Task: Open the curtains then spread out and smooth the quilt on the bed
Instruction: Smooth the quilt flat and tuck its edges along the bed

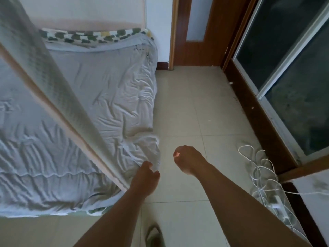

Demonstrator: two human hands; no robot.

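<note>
- The grey, creased quilt (110, 97) lies spread over the bed (85, 37), and its near corner hangs off the edge toward the tiled floor (187, 113).
- The left hand (146, 175) pinches that hanging corner.
- The right hand (188, 160) hovers just beside it, fingers curled in, with nothing visible in it.
- A sheer curtain (53, 82) slants across the bed.
- White cables (258, 168) lie tangled near the glass door (288, 72).

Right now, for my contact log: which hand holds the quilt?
The left hand grips a corner of the quilt; the right hand is curled above the floor, holding nothing.
</note>
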